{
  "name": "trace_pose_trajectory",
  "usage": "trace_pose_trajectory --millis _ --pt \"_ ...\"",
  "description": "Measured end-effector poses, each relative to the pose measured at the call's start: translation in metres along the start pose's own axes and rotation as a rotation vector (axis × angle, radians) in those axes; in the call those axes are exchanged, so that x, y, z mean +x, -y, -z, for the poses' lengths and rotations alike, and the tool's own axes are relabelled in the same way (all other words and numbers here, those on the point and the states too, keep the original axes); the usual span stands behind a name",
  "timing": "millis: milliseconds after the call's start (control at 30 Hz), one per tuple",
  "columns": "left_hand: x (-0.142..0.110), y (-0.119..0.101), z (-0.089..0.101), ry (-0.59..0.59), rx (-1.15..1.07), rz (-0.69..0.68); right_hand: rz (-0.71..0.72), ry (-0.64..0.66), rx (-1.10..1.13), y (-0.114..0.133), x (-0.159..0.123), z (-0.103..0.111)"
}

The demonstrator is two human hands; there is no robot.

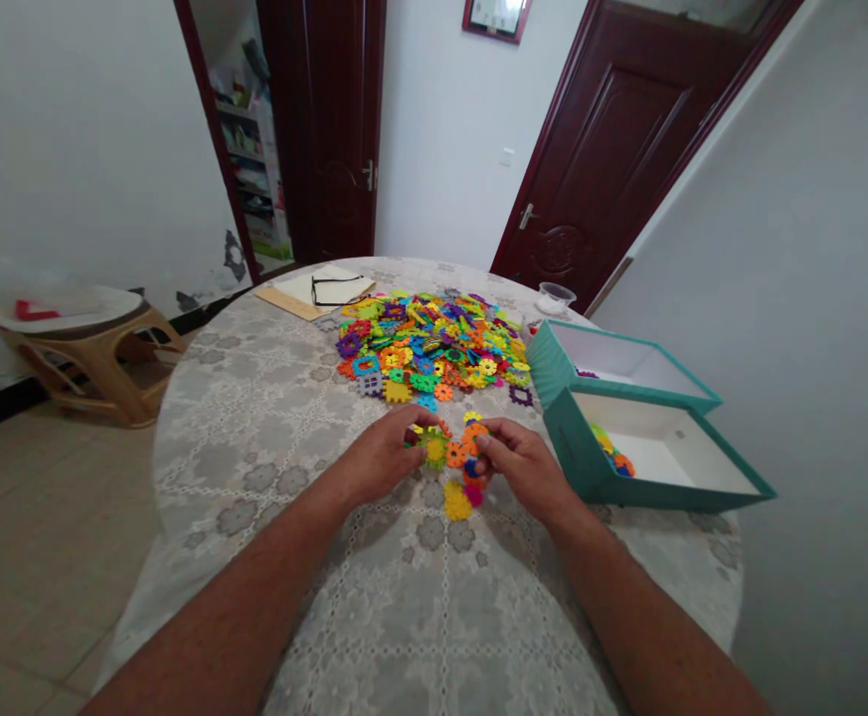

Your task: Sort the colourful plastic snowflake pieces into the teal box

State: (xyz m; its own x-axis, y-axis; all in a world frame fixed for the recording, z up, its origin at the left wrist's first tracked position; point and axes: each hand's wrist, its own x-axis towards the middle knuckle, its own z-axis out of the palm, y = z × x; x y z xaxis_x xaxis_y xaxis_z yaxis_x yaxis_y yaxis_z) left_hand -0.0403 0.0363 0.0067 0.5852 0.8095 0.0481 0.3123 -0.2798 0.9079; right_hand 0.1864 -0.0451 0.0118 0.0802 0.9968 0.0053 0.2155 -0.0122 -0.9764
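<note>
My left hand and my right hand meet over the middle of a round table with a lace-patterned cloth. Between them they pinch a small cluster of joined plastic snowflake pieces: green and yellow on the left hand's side, orange, pink and yellow on the right's. Both hands have fingers closed on it. Beyond the hands lies a big heap of many-coloured snowflake pieces.
A teal box and its teal lid tray stand at the right, with a few pieces inside. Papers with black glasses and a small clear bowl lie at the far side. A wooden stool stands left; dark doors behind.
</note>
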Motion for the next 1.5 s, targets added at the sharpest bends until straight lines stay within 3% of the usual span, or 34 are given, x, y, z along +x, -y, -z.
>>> trace_pose_trajectory --millis 100,233,333,467,567,633,700,833,900,1000,1100,1200,1500 --pt "0.001 -0.001 0.004 -0.045 0.03 -0.006 0.097 -0.169 -0.253 0.01 -0.004 0.02" --pt "0.004 0.003 0.012 -0.163 0.124 -0.014 0.29 -0.575 -0.717 0.022 -0.01 0.061" --pt "0.005 0.007 0.017 -0.17 0.094 0.011 0.342 -0.8 -1.013 0.021 -0.011 0.096" --pt "0.005 0.007 0.019 -0.152 0.064 0.026 0.132 -0.842 -1.335 0.01 -0.012 0.127" --pt "0.004 0.006 0.019 -0.167 0.111 0.043 -0.047 -0.802 -1.401 0.002 -0.014 0.135" --pt "0.005 0.007 0.018 -0.164 0.128 0.047 -0.069 -0.795 -1.389 0.001 -0.014 0.136" --pt "0.006 0.008 0.016 -0.146 0.12 0.051 0.026 -0.81 -1.363 0.004 -0.013 0.134" --pt "0.007 0.01 0.013 -0.109 0.035 0.075 0.4 -0.789 -1.185 0.016 -0.01 0.106" --pt "0.007 0.009 0.011 -0.079 -0.025 0.082 0.518 -0.649 -1.031 0.018 -0.01 0.078" --pt "0.007 0.005 0.008 -0.011 -0.139 0.084 0.599 -0.255 -0.83 0.012 -0.013 0.028" --pt "0.006 0.001 0.007 0.048 -0.195 0.078 0.618 0.002 -0.774 -0.001 -0.015 -0.011" --pt "0.004 -0.003 0.006 0.072 -0.168 0.055 0.573 0.035 -0.757 -0.011 -0.015 -0.03" --pt "0.002 -0.011 0.006 0.176 -0.203 0.02 0.491 0.042 -0.738 -0.009 -0.012 -0.032"
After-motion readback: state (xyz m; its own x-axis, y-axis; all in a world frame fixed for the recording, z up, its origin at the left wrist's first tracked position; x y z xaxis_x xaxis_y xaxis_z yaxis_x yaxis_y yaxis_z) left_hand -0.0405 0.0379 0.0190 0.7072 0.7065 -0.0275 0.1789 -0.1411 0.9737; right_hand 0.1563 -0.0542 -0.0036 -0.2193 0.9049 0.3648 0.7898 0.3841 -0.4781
